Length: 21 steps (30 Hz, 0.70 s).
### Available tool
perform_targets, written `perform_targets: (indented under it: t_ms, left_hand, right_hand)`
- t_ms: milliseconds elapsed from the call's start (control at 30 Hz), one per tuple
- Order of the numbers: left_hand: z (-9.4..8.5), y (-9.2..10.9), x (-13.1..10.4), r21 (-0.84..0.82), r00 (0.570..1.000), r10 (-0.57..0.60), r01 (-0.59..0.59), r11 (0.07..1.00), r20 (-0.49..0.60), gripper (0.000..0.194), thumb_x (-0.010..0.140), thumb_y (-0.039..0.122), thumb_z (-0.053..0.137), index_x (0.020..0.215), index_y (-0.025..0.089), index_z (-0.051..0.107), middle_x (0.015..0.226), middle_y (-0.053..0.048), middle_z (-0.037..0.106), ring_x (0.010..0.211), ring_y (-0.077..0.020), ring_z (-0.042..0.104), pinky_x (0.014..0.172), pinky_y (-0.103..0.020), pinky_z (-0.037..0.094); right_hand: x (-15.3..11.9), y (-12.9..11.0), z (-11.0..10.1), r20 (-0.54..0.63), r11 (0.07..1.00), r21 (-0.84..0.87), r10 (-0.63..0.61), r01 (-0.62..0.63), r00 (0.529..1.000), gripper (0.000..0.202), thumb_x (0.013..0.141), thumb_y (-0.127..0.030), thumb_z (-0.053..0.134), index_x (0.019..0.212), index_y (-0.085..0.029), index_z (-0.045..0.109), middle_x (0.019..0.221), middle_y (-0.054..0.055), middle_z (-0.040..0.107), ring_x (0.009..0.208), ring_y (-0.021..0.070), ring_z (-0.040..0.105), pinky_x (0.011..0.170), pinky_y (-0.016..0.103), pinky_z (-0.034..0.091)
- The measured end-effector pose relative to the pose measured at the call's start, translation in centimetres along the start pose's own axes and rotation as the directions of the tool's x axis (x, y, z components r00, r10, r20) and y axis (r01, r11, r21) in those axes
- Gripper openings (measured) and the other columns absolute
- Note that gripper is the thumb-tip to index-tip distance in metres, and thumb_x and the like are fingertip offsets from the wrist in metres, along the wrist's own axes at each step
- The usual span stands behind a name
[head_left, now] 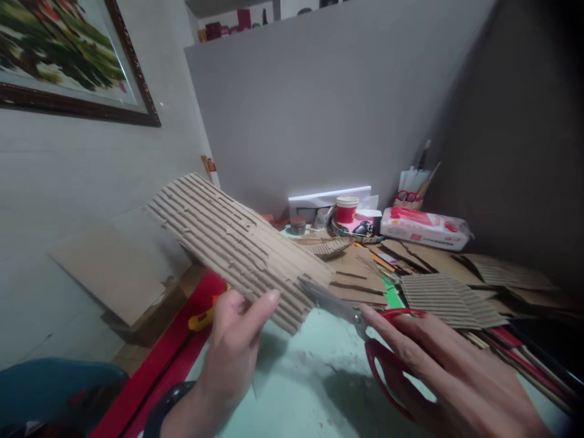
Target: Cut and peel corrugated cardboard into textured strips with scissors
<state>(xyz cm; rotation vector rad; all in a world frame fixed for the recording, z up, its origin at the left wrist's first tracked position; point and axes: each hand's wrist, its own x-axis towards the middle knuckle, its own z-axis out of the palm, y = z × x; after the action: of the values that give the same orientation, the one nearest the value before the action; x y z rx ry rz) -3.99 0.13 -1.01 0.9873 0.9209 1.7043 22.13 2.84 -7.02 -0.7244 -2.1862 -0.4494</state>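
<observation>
A strip of corrugated cardboard (237, 243), its ridges bare and partly torn, is held up at a slant over the table. My left hand (237, 340) pinches its lower edge, thumb on top of the ridges and the other fingers mostly hidden beneath. In my right hand (447, 371) is a pair of scissors with red handles (378, 371), fingers around the loops. The dark blades lie at the strip's right end, around or against the ridges; I cannot tell how far they are parted.
Loose corrugated pieces (449, 298) cover the table's right side. Behind them stand a tissue pack (424, 228), a red paper cup (347, 210) and a holder with red-handled scissors (408, 198). A yellow cutter (201, 319) lies left of my left hand. A cardboard sheet (114, 267) leans at the left.
</observation>
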Motion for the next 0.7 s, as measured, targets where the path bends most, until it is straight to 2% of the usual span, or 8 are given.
perform_targets:
  t_ms: [167,267,467,600,700]
  left_hand:
    - [-0.41,-0.51,-0.09,0.058,0.999,0.04,-0.042,0.997,0.034,0.015,0.088,0.032,0.081,0.098,0.022,0.086,0.092,0.0,0.082,0.094,-0.0224,0.075,0.09,-0.03,0.057]
    - [-0.53,-0.65,-0.15,0.065,0.999,0.031,-0.033,0.997,0.022,0.015,0.087,0.033,0.082,0.095,0.021,0.086,0.089,0.0,0.082,0.087,-0.0207,0.074,0.084,-0.028,0.057]
    - [-0.48,-0.63,-0.21,0.125,0.999,0.031,-0.03,0.992,-0.012,0.02,0.085,0.037,0.083,0.092,0.019,0.086,0.087,-0.003,0.083,0.079,-0.0209,0.072,0.076,-0.028,0.056]
    - [-0.2,-0.58,-0.24,0.115,0.999,0.023,-0.019,0.993,-0.034,0.017,0.083,0.035,0.084,0.091,0.019,0.086,0.088,-0.004,0.083,0.085,-0.0243,0.075,0.078,-0.029,0.056]
    - [-0.12,-0.59,-0.27,0.105,1.0,0.011,-0.008,0.994,-0.026,0.014,0.082,0.034,0.084,0.087,0.021,0.086,0.087,-0.003,0.083,0.089,-0.0261,0.076,0.081,-0.03,0.058]
  right_hand:
    - [0.19,-0.32,-0.2,-0.023,1.0,0.015,-0.009,0.009,1.0,0.061,0.1,-0.008,0.06,0.159,-0.015,0.046,0.112,0.011,0.068,0.095,0.021,0.069,0.081,0.029,0.059]
    - [0.3,-0.58,-0.31,0.017,1.0,0.015,0.012,-0.012,1.0,0.061,0.101,-0.01,0.059,0.16,-0.018,0.045,0.113,0.01,0.068,0.097,0.0222,0.07,0.082,0.031,0.059]
    - [0.48,-0.66,-0.61,-0.059,1.0,-0.013,-0.018,0.017,0.998,0.062,0.096,-0.006,0.064,0.157,-0.015,0.051,0.109,0.011,0.071,0.09,0.0223,0.073,0.079,0.03,0.059]
    - [0.52,-0.72,-0.79,-0.022,1.0,-0.014,-0.002,0.002,1.0,0.068,0.097,-0.004,0.061,0.162,-0.018,0.043,0.113,0.012,0.072,0.094,0.0248,0.074,0.08,0.033,0.059]
    - [0.52,-0.73,-0.84,-0.046,0.998,-0.04,-0.042,0.04,0.998,0.069,0.096,-0.005,0.064,0.161,-0.017,0.045,0.115,0.012,0.073,0.093,0.0257,0.075,0.081,0.034,0.061]
